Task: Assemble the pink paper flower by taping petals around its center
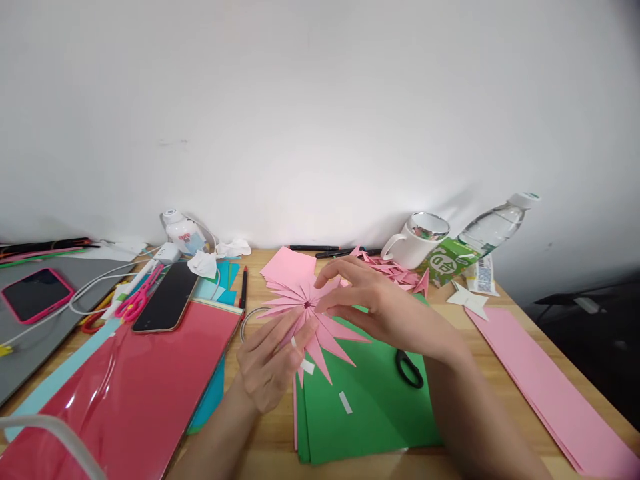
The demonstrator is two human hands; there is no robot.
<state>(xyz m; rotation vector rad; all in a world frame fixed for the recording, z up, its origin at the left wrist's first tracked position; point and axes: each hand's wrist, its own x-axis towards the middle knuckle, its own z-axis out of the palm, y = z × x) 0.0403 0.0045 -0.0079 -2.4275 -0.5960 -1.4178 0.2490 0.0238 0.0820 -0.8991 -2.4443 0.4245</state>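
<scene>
A pink folded-paper star flower (325, 333) with many pointed petals is tilted above a stack of green paper (370, 407). My left hand (273, 360) is closed on its lower left side, thumb in front. My right hand (375, 297) is on the right of the flower, with bent fingers apart near its centre. I cannot tell whether those fingertips touch the petals. A small white strip (307, 366) shows by my left thumb, and another white strip (345, 403) lies on the green paper. The black scissors handle (409, 369) pokes out below my right wrist.
Pink paper squares (287, 267), folded pink pieces (395, 270), a white mug (415, 240) and a tilted water bottle (497, 223) stand along the back. Pink sheets (550, 387) lie right. On the left are a red folder (135, 387), a phone (167, 298) and pink scissors (137, 300).
</scene>
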